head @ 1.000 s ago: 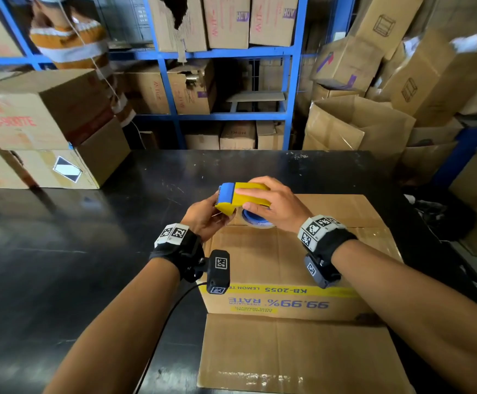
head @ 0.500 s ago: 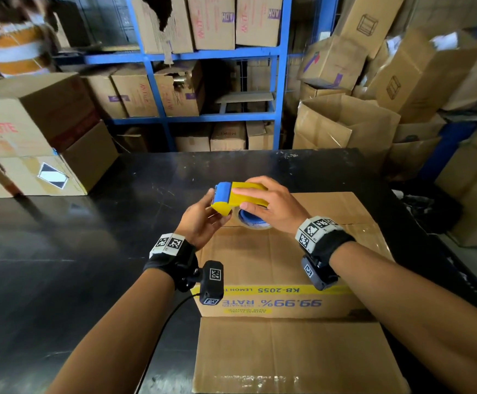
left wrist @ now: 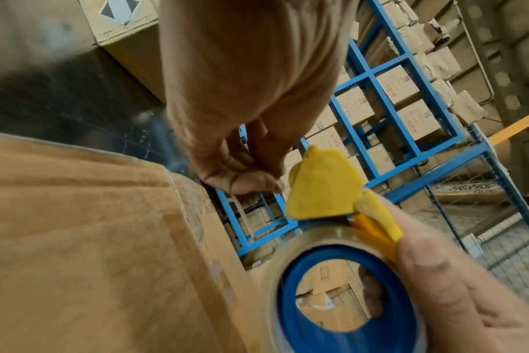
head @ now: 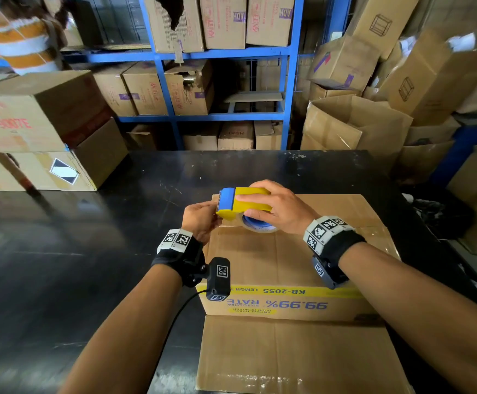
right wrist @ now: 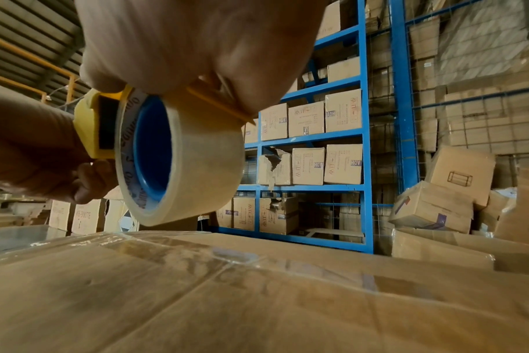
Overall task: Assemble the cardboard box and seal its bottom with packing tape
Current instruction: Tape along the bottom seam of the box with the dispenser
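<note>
A brown cardboard box (head: 274, 251) stands on the black table (head: 89, 251) with its flaps folded shut on top. A shiny strip of clear tape (right wrist: 181, 253) lies along their seam. One loose flap (head: 288, 356) juts toward me. My right hand (head: 271, 206) grips a yellow and blue tape dispenser (head: 248, 201) from above, just over the box's far left part. Its clear tape roll (right wrist: 203, 167) hangs free of the cardboard. My left hand (head: 213, 216) pinches thumb and finger together at the dispenser's front edge (left wrist: 320, 188), where the tape end comes out. The clear tape itself is hard to see.
Stacked cartons (head: 32, 129) fill the table's far left corner. Behind the table stands a blue shelf rack (head: 288, 81) with boxes, and a heap of cartons (head: 373, 123) rises at the right. A person in an orange and white striped top (head: 21, 41) stands at the upper left.
Both hands have stayed at the dispenser over the box's far left part. The left fingers have closed in on its front edge. My head has turned slightly.
</note>
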